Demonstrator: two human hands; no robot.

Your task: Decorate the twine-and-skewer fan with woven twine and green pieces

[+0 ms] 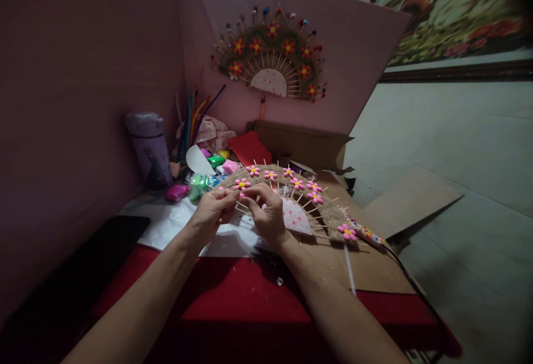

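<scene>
A half-round fan (pixel 333 218) of thin sticks and wound twine lies on the table, with pink flowers (pixel 347 232) stuck along its band. Its inner half-disc (pixel 295 217) is white with reddish spots. Over the fan's left part, my left hand (pixel 214 208) and my right hand (pixel 268 214) meet, fingertips pinched close together. A bit of pink shows by the fingertips, but whether it is held or is a flower behind them I cannot tell. Both hands are closed, and what they pinch is hidden.
A finished-looking fan (pixel 287 47) with orange flowers hangs on the pink board. Purple bottle (pixel 150 150), clay packets (pixel 177 192) and pipe cleaners (pixel 195 119) stand at left. On the cardboard (pixel 383 269) at right lie a dotted glue gun (pixel 366 233) with a cord and a clear stick (pixel 350 269).
</scene>
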